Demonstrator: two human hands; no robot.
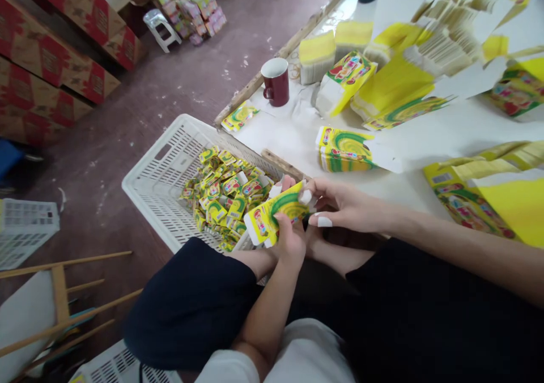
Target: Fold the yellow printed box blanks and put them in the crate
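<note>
In the head view, one mug (276,83) is standing on one table (272,129). One white basket (159,187) is holding many small boxes (232,193). Near its edge, the left hand (291,241) is clasping one yellow box (276,210), green-swirled, white-flapped; the right hand (346,204) is touching its end with bent fingers.

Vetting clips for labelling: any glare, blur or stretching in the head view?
Head view, top: glare on the table beyond the mug; head view, right: cartons look blurred and stretched; head view, centre: held box fairly crisp, though its small print is unreadable.
</note>
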